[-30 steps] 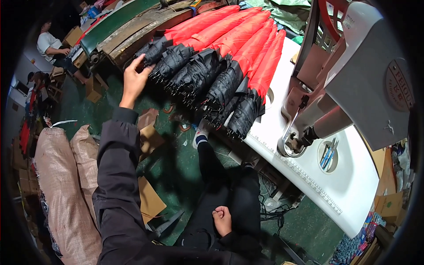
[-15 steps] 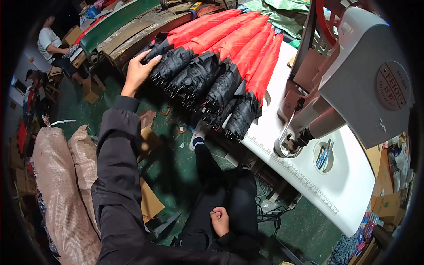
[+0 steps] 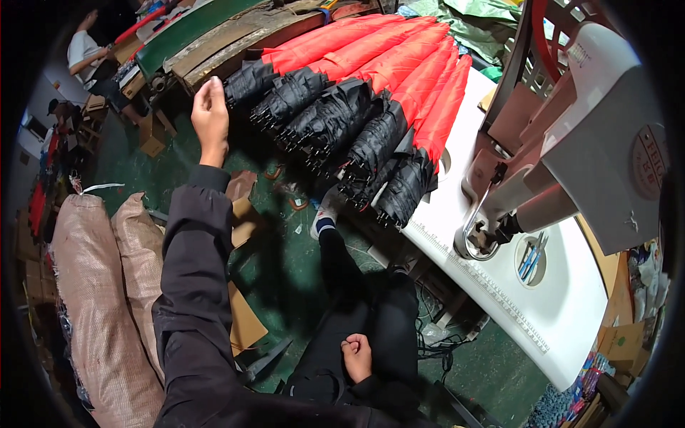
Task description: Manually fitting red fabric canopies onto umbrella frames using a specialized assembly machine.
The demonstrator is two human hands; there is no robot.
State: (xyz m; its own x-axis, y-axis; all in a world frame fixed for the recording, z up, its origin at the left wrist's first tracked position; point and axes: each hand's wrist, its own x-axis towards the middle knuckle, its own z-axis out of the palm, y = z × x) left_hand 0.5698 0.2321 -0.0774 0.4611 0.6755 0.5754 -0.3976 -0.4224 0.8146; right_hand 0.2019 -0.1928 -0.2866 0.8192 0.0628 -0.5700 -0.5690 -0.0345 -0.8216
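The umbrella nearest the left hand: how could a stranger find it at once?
Find the white sewing table, where red and black folded umbrellas lie side by side. Follow the row to its far left end. The leftmost umbrella is the one: its black end lies right beside the raised left hand.

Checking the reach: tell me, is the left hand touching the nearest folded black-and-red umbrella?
Apart: head view shows dark floor between left hand and umbrella.
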